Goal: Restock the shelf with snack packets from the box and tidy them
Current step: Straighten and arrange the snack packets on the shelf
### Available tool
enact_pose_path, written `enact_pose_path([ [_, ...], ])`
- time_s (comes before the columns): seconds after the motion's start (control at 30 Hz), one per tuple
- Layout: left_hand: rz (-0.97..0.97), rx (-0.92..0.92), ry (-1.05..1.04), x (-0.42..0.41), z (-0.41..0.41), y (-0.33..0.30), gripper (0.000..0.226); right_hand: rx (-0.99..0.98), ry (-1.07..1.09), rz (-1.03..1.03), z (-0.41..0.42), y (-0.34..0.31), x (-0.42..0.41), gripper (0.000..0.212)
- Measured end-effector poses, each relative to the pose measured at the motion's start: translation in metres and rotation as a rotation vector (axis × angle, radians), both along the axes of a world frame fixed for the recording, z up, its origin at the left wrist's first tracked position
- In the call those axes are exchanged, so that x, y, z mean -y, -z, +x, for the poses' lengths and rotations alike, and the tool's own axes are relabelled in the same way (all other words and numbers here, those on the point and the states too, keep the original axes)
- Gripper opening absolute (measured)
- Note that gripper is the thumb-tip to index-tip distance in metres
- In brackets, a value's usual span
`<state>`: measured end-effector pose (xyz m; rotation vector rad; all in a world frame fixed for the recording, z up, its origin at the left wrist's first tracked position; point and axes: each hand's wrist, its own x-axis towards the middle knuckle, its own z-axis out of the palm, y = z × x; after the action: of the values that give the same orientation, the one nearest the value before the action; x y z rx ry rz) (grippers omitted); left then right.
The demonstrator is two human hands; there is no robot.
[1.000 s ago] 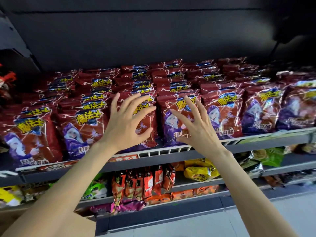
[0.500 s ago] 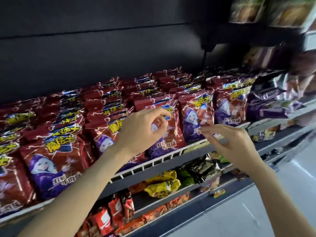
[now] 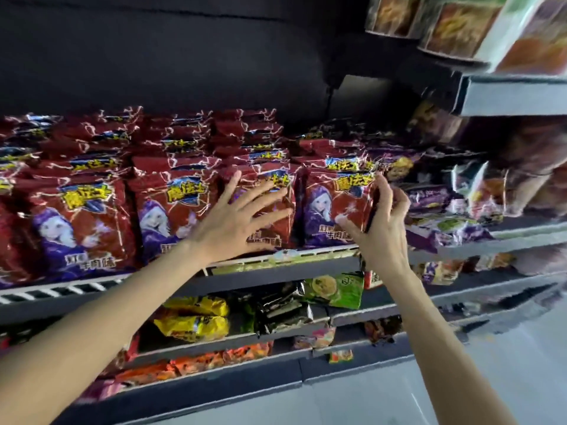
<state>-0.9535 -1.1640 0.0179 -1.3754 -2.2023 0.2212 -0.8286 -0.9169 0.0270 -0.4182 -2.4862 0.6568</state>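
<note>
Because the red snack packets (image 3: 171, 207) are thin crinkled foil puffed with air, they will likely be very light, soft and slippery, quick to topple or slide, and their contents may crush under a hard squeeze. They stand in rows on the shelf (image 3: 276, 265) across the middle of the frame. The left hand (image 3: 236, 222), fingers spread flat, presses the face of a front packet (image 3: 270, 207) at centre. The right hand (image 3: 383, 228), just right of centre, curls thumb and fingers round the right edge of the neighbouring packet (image 3: 334, 207). Gripping the sealed side seams looks safest. No box is in view.
</note>
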Motion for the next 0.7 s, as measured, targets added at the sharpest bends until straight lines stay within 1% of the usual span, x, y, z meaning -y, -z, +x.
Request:
enact_pose_path([
  [0.1,-0.082,-0.076,-0.034,0.001,-0.007,0.009,0.069,-0.015,0.009,-0.019,-0.005,-0.001,-0.001,0.095],
  [0.17,-0.070,-0.132,-0.035,0.001,-0.010,0.010,0.068,-0.018,0.015,-0.044,-0.007,-0.001,0.002,0.092],
  [0.27,-0.023,-0.217,-0.011,0.002,-0.013,0.011,0.069,-0.102,0.004,-0.040,-0.010,0.001,0.007,0.083],
  [0.4,0.009,-0.238,0.015,0.004,-0.015,0.014,0.071,-0.166,-0.001,-0.073,-0.013,0.005,0.012,0.081],
  [0.47,0.017,-0.221,0.018,0.004,-0.016,0.013,0.071,-0.253,-0.001,-0.085,-0.011,0.006,0.012,0.080],
  [0.57,0.030,-0.203,0.018,0.004,-0.016,0.013,0.068,-0.434,-0.080,-0.143,-0.005,0.008,0.007,0.077],
  [0.6,0.032,-0.201,0.015,0.004,-0.016,0.013,0.068,-0.438,-0.113,-0.180,-0.002,0.009,0.004,0.076],
  [0.63,0.034,-0.195,0.012,0.003,-0.016,0.013,0.067,-0.402,-0.141,-0.226,0.000,0.008,0.000,0.073],
  [0.7,0.041,-0.175,0.007,0.003,-0.016,0.012,0.067,-0.266,-0.179,-0.309,0.001,0.004,-0.006,0.052],
])
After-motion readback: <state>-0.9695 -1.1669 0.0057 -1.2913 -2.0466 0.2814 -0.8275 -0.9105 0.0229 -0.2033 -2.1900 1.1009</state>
